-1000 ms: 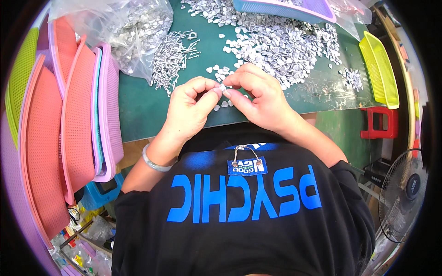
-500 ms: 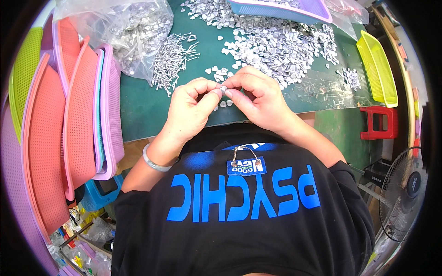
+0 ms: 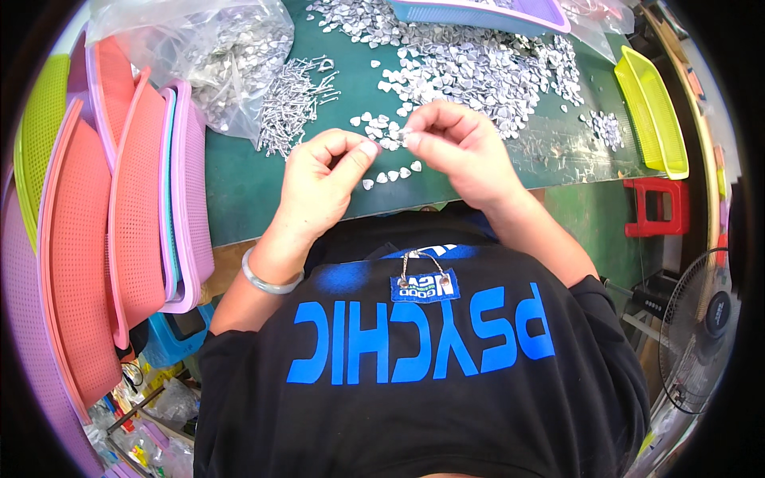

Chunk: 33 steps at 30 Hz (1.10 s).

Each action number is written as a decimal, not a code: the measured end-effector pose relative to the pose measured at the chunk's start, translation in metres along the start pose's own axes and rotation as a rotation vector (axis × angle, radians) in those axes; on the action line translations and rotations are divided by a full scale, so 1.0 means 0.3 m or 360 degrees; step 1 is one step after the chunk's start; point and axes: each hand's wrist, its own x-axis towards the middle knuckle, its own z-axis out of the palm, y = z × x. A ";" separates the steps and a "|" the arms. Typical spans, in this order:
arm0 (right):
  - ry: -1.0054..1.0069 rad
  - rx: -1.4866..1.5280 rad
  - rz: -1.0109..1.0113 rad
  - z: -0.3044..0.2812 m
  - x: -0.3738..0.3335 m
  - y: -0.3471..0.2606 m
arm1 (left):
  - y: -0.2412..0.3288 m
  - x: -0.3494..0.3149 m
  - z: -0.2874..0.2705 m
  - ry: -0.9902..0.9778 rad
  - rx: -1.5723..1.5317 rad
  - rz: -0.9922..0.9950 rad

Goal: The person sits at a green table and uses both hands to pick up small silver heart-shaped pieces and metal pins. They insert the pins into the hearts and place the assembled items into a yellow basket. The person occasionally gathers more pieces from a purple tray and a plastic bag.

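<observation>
My right hand (image 3: 470, 155) pinches a small silvery heart-shaped piece (image 3: 405, 136) between thumb and forefinger. To its left, the thumb and forefinger of my left hand (image 3: 323, 179) press together; whatever lies between them is too small to make out. A small gap separates the two hands. Just beyond the fingertips lies a loose cluster of silvery heart pieces (image 3: 373, 125). Nearer to me, several more hearts (image 3: 393, 176) form a short row on the green table (image 3: 263, 199). Behind my right hand spreads a large heap of hearts (image 3: 486, 80).
Thin metal pins (image 3: 288, 111) are piled beside a clear plastic bag (image 3: 231, 72) of metal pieces. Stacked plastic baskets (image 3: 139, 207) crowd the left side. A purple-blue basket (image 3: 486, 17) stands at the back, a yellow-green basket (image 3: 649, 111) at the right, near a red stool (image 3: 657, 207) and fan (image 3: 697, 334).
My hands have come apart from their shared pinch. The right one has moved slightly up and right with a heart piece, the left slightly left. The row of hearts is now uncovered.
</observation>
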 end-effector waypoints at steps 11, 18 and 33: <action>0.0051 0.0286 0.0200 -0.089 0.029 -0.018 | -0.046 0.044 0.015 0.0232 0.1153 0.0426; -0.0042 -0.1690 -0.0480 -0.016 0.066 0.033 | -0.046 0.059 0.034 0.0219 0.1399 0.0560; -0.0131 -0.1886 -0.0528 0.016 0.078 0.051 | -0.053 0.051 -0.002 0.0191 0.1278 0.0489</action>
